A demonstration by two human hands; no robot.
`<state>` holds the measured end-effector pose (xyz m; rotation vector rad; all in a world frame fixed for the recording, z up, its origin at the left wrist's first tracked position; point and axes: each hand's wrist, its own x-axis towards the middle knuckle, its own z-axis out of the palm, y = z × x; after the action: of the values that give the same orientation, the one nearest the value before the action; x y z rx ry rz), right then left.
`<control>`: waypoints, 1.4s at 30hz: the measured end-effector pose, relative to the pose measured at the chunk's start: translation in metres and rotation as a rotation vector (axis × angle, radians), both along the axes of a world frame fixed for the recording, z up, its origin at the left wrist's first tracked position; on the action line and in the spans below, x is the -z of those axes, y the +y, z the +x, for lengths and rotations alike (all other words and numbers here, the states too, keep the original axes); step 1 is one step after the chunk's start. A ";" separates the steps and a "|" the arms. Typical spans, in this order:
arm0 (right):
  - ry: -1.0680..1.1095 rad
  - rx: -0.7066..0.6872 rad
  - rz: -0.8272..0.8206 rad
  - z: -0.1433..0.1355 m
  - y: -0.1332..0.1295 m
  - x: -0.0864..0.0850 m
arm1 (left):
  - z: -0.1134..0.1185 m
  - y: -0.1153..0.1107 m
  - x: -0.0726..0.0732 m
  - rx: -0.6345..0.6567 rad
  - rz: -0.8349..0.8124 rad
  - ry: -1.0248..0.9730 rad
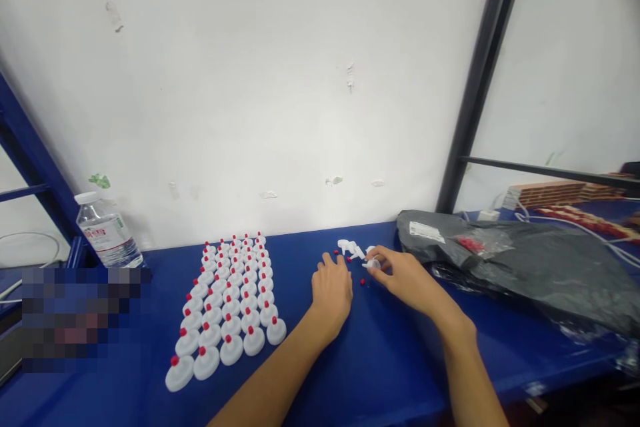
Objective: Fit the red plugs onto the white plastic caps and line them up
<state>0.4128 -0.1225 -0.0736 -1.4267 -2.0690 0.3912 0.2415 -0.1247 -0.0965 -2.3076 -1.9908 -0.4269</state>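
My right hand (407,277) pinches a white nozzle cap (373,264) between thumb and fingers, low over the blue table. To its left, my left hand (333,288) reaches forward with its back up and its fingers a little apart; nothing shows in it, though its palm side is hidden. Small red tips lie loose around my hands, one red tip (363,282) between them and others just past my left fingertips. A small pile of white nozzle caps (345,246) sits beyond. On the left, white caps with red tips (231,349) stand upright in rows.
A water bottle (107,233) stands at the back left against the white wall (300,80). Right of my hands, a dark grey plastic bag (540,273) lies on the blue table (380,360), with a clear bag of red tips (473,243) on it. A dark post (475,93) rises behind.
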 end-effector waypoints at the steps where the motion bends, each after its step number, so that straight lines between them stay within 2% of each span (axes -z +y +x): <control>1: 0.001 0.001 0.000 0.000 0.000 0.000 | 0.000 0.000 0.000 -0.001 -0.014 0.014; 6: -0.002 -0.004 0.005 0.000 -0.002 -0.001 | -0.005 0.000 -0.001 0.066 -0.068 0.041; 11: 0.012 -0.011 0.014 -0.001 -0.002 -0.003 | -0.010 0.008 0.017 0.180 -0.008 -0.199; 15: 0.046 -0.027 0.005 -0.001 -0.001 -0.004 | -0.004 0.017 0.023 0.243 0.050 -0.528; 18: 0.079 -0.034 0.014 -0.001 -0.001 -0.006 | 0.002 0.020 0.015 0.240 0.046 -0.910; 22: 0.135 -0.040 0.099 -0.003 -0.001 -0.009 | 0.006 0.018 -0.001 0.263 -0.058 -1.466; 25: 0.210 -0.048 0.141 -0.006 -0.004 -0.014 | 0.005 0.017 -0.007 0.269 -0.066 -1.685; 30: 0.301 -0.034 0.154 -0.009 -0.010 -0.022 | 0.003 0.016 -0.009 0.258 -0.037 -1.749; 35: 0.283 -0.071 0.129 -0.009 -0.011 -0.023 | 0.003 0.014 -0.011 0.272 -0.063 -1.780; 39: 0.354 -0.103 0.093 -0.008 -0.013 -0.025 | 0.004 0.011 -0.014 0.317 -0.084 -1.782; 42: 0.408 -0.145 0.073 -0.007 -0.014 -0.026 | 0.005 0.008 -0.015 0.289 -0.097 -1.847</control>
<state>0.4055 -0.1368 -0.0473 -1.0538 -1.8338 0.6046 0.2470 -0.1166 -0.0819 -2.1251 -1.6434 -3.3443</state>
